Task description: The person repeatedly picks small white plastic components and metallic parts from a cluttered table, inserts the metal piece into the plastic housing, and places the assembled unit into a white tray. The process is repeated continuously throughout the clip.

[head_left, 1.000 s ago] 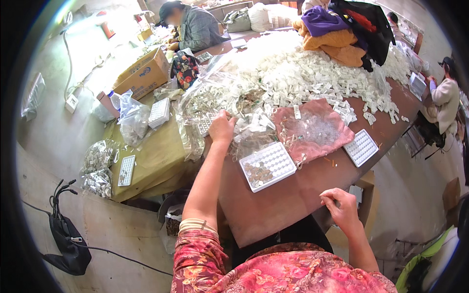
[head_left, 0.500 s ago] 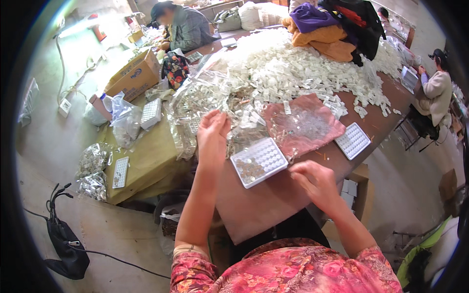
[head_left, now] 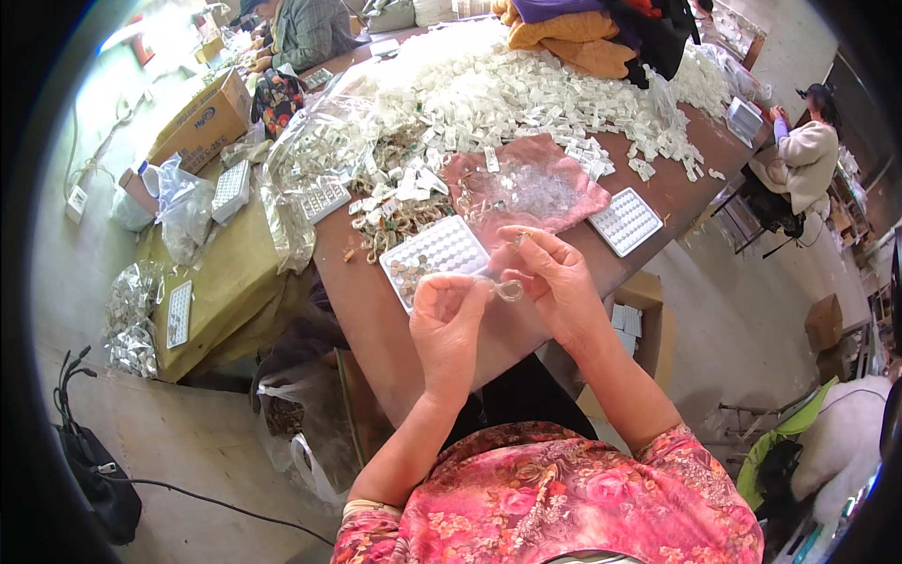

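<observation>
Pale cord loop looks super light and floppy, probably best pinched by an end; left hand has fingers pinching it, right hand, can't tell.

Both arms reach fwd, elbows bent, forearms bare, hands close tog. but apart in front of torso. L hand is lower: thumb & forefinger pinched, tips pointing R; L forearm slants up & R. R hand sits a bit higher: thumb & index tips tog., other fingers curled; R forearm slants up & L.
</observation>
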The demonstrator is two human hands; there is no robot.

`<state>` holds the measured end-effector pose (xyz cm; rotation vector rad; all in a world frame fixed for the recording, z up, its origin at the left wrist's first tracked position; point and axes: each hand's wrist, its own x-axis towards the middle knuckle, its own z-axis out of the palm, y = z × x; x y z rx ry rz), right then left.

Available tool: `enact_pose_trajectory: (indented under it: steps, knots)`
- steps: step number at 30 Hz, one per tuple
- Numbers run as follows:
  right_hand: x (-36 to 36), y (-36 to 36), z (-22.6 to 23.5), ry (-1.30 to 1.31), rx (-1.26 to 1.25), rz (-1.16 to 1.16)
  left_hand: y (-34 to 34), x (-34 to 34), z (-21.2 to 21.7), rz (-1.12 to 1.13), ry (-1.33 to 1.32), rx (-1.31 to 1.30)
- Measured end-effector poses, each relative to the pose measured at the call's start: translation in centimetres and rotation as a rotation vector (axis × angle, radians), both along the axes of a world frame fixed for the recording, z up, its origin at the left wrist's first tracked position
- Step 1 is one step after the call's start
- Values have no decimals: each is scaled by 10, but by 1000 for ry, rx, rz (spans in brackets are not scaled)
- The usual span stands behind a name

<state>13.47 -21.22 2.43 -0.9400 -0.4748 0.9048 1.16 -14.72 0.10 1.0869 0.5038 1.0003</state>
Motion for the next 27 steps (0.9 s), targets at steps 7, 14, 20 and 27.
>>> enact_pose_trajectory:
  steps: [7,14,20,27]
  knots:
    - [12,-13,-9,145,192,256,-5,-13,5,-170,10,5]
    - [20,-20,-17,212,124,383,3,-17,7,-195,208,148]
    - [20,-24,-11,146,-49,424,1,-9,4,-244,159,152]
    - [20,-28,-9,65,-181,379,16,-5,0,-144,343,445]
